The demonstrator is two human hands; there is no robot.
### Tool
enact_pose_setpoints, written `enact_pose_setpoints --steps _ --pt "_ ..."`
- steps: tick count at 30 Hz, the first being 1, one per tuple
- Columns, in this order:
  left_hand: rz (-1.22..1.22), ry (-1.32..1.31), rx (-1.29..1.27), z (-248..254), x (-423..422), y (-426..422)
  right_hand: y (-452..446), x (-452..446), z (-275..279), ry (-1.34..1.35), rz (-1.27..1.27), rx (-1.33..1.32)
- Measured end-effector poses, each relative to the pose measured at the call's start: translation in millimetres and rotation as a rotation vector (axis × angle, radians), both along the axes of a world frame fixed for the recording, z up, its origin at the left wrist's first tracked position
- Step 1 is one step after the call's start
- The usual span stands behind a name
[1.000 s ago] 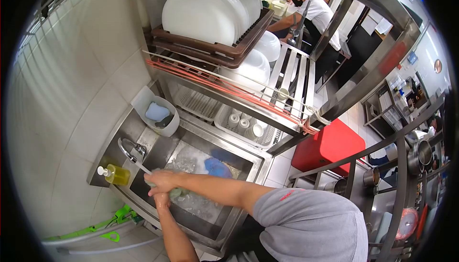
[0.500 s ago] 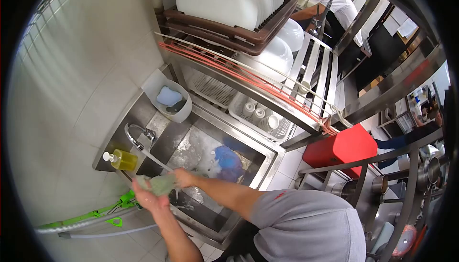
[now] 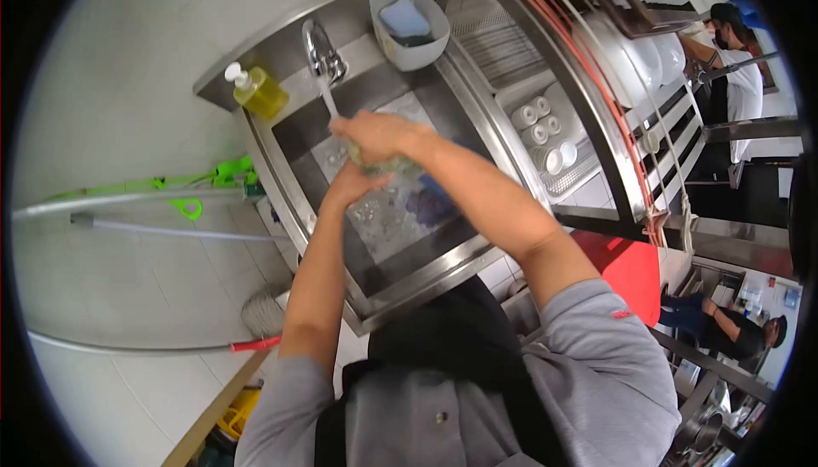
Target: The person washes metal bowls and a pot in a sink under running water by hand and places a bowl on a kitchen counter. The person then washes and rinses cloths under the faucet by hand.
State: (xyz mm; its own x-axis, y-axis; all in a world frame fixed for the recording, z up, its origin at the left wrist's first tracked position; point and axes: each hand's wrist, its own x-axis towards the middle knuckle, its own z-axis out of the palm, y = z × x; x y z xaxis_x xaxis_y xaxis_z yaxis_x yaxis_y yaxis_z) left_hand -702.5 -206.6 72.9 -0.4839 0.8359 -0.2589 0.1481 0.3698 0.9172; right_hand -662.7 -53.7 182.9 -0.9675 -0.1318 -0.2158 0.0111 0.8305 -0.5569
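Observation:
Both my hands are together over the steel sink, just below the running tap. My right hand is closed around a pale green cloth, under the stream of water. Below it, my left hand grips the lower side of the same cloth; most of the cloth is hidden between the hands. A blue-purple cloth lies in the sudsy sink, partly behind my right forearm. The yellow soap bottle stands on the ledge left of the tap.
Behind the sink is a white bin with a blue sponge. Baskets of white cups and a rack with bowls stand at the right. A red container is beyond my right arm. Two people are farther off.
The view has turned and shifted, so the sink now lies more central. My hands, apart with the green cloth spread between them half a second ago, have come together around it under the water.

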Motion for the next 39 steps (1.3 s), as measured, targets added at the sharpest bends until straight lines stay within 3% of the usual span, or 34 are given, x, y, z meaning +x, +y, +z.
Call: enact_pose_setpoints --steps 1,4,5,7,8,9,11,12,13,14,16,17,18,19,20,22,24,26,28,29,30,32,33,34,36,38,39 --pt "0.035 -0.185 0.059 -22 5 8 -5 1 15 -0.013 0.002 -0.012" --pt "0.091 -0.204 0.112 -60 21 43 0 13 58 0.109 -0.034 -0.067" --pt "0.036 -0.235 0.199 -32 30 52 3 17 75 0.093 -0.114 -0.135" --pt "0.075 -0.277 0.265 -69 42 64 13 31 88 0.078 -0.217 -0.172" --pt "0.139 -0.306 0.321 -86 43 73 22 38 91 0.266 -0.296 -0.247" --pt "0.264 -0.46 0.394 -92 43 77 31 48 94 0.458 -0.375 -0.315" --pt "0.376 -0.777 0.523 -123 18 77 51 81 77 0.487 -0.598 -0.297" --pt "0.406 -0.836 0.328 -111 2 68 64 103 61 0.53 -0.792 -0.305" --pt "0.429 -0.88 0.357 -80 -3 68 71 127 27 0.674 -0.822 -0.241" --pt "0.452 -0.924 0.387 -48 -7 69 67 151 0 0.515 -0.948 -0.234" --pt "0.316 -0.57 0.339 -18 -18 74 68 170 -55 0.156 -0.758 -0.339" --pt "0.312 -0.536 0.328 19 -2 79 58 162 -66 0.231 -0.703 -0.16" --pt "0.149 -0.333 0.378 -2 -15 87 46 150 -48 0.306 -0.711 -0.183" --pt "-0.123 -0.126 0.386 20 -16 95 40 125 -69 0.498 -0.732 -0.367" --pt "-0.142 -0.125 0.397 48 -10 98 38 121 -47 0.501 -0.742 -0.482" --pt "-0.003 -0.318 0.228 81 -3 84 29 102 -28 0.496 -0.737 -0.618" --pt "0.023 -0.443 0.31 27 -49 44 24 65 -37 0.591 -0.601 -0.955" --pt "0.066 -0.575 0.404 10 -56 16 10 33 -47 0.518 -0.641 -0.956" --pt "0.46 -0.793 0.536 22 -26 0 -8 0 -62 0.404 -0.777 -0.922" --pt "0.384 -0.776 0.534 -25 -45 -13 -21 -19 -78 0.415 -0.894 -0.89" --pt "0.41 -0.769 0.544 -24 -46 -18 -38 -40 -97 0.401 -0.868 -0.896" --pt "0.683 -0.913 0.426 -9 -30 -15 -61 -74 -127 0.5 -1.301 -0.971" --pt "0.721 -0.932 0.452 -16 -29 -15 -61 -79 -123 0.287 -1.387 -0.891" --pt "0.759 -0.949 0.479 -23 -29 -15 -61 -78 -120 0.273 -1.374 -0.888" --pt "0.585 -0.886 0.323 -25 -41 -11 -62 -72 -99 0.12 -1.445 -0.767" --pt "0.591 -0.965 0.219 -27 -37 -12 -47 -85 -153 0.085 -1.426 -0.641" --pt "0.517 -0.976 0.126 -30 -37 -11 -24 -74 -159 0.327 -0.926 -0.759"
